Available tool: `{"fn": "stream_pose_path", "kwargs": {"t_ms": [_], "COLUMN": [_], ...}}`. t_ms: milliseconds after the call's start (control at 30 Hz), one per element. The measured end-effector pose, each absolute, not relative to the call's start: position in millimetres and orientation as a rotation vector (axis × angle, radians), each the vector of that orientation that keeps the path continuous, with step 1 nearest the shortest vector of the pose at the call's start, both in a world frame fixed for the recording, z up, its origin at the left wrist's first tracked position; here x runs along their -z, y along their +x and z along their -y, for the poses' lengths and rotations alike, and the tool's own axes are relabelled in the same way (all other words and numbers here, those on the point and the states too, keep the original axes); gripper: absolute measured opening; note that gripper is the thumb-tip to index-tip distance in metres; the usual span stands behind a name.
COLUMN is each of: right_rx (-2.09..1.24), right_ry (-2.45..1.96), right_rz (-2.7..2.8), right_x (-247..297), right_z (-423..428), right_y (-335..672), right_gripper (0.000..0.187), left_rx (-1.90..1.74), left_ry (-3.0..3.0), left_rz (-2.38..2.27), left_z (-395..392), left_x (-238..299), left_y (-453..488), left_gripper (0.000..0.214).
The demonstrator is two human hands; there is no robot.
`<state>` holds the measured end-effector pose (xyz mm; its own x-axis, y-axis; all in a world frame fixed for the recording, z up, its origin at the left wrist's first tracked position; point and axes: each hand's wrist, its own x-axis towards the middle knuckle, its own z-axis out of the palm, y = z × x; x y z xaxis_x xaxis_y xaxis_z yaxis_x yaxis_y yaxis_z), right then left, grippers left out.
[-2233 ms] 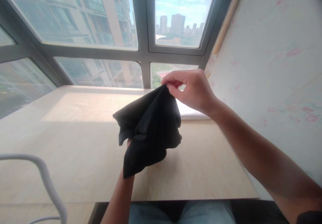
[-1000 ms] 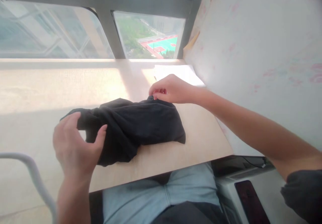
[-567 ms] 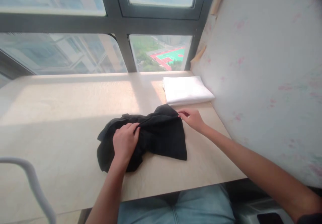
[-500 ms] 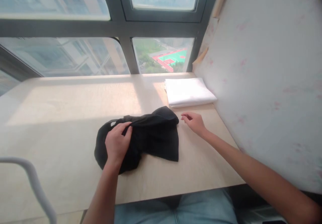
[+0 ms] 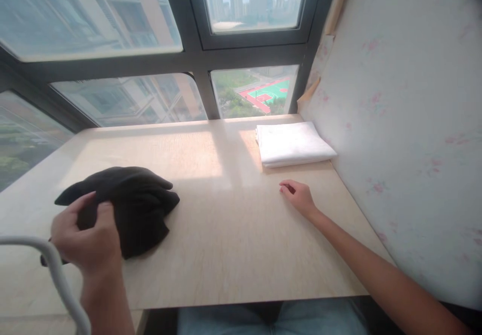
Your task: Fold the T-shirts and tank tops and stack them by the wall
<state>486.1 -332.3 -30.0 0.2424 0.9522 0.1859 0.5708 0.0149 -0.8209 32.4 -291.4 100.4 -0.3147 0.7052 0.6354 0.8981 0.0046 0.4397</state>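
A black garment (image 5: 139,209) lies bunched and crumpled on the left part of the table. Its exact kind is hidden by the folds. My left hand (image 5: 88,232) is closed on its near left side, thumb and fingers pinching the fabric. Well apart from it, my right hand (image 5: 299,197) rests low over the table at the right with curled fingers and nothing visible in them. Just beyond that hand sits a folded white cloth (image 5: 295,144), flat and untouched.
The pale wooden table (image 5: 226,244) meets a framed window (image 5: 207,56) at the back and a papered wall (image 5: 410,124) on the right. In the left foreground a thick grey-white curved tube (image 5: 62,274) crosses in front of my left forearm.
My left hand has dragged the black garment leftward, and it has bunched up. My right hand stays at about the same place on the table. The view has shifted slightly.
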Motion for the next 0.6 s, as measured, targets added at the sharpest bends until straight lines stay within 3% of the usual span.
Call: {"fn": "stream_pose_path", "kwargs": {"t_ms": [167, 400, 600], "right_rx": [-0.569, -0.627, -0.290], "right_ry": [-1.672, -1.670, -1.817], "right_rz": [1.439, 1.546, 1.645], "right_x": [32.4, 19.4, -27.7], "right_z": [333.0, 312.7, 245.9], "right_y": [485.1, 508.0, 578.1], "right_gripper": [0.021, 0.029, 0.042], "left_rx": [0.245, 0.320, 0.232], "left_ry": [-1.999, -1.941, -1.972], "left_rz": [2.205, 2.150, 2.194], "left_z": [324.2, 314.8, 302.1], "left_x": [-65.2, -33.4, -31.8], "left_y": [72.6, 77.4, 61.6], "left_gripper": [0.055, 0.058, 0.056]}}
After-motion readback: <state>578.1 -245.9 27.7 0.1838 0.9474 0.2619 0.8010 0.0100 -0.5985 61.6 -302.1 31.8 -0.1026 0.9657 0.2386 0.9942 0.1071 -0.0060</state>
